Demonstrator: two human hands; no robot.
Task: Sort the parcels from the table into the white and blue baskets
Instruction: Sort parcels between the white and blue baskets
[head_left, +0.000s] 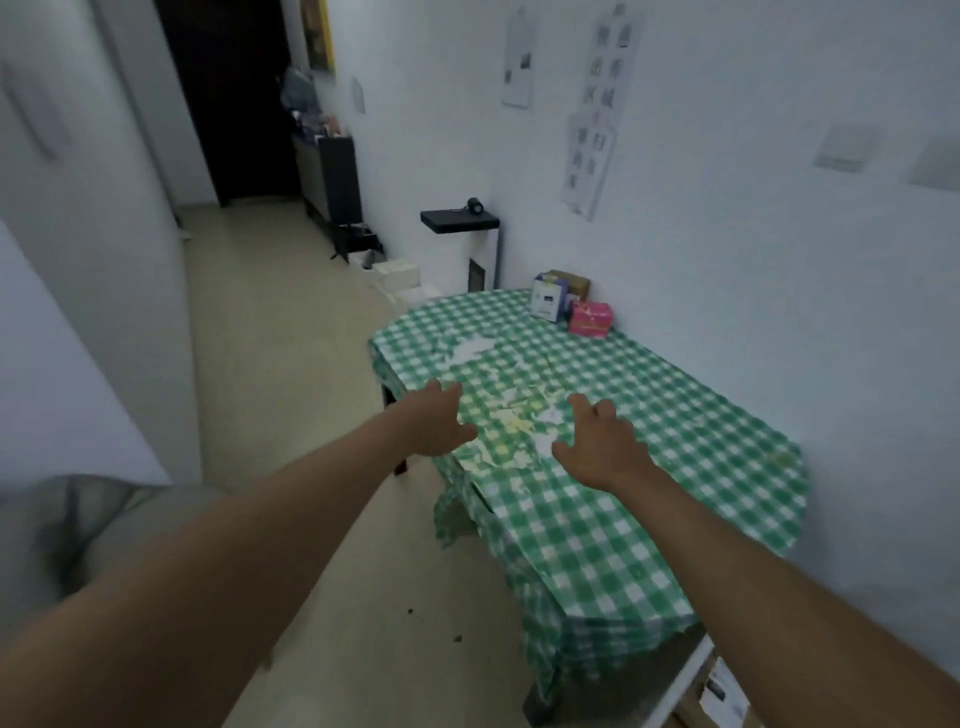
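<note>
Fingers spread wide, both hands empty: left hand (439, 418), right hand (602, 441) over the green-checked surface (649, 467); pink box (589, 319) at one o'clock.

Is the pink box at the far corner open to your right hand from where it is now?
Probably yes. The right hand is open over bare tablecloth, with nothing between it and the pink box.

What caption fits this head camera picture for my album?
Two empty hands, left hand and right hand, reach over a green checked table.
</note>
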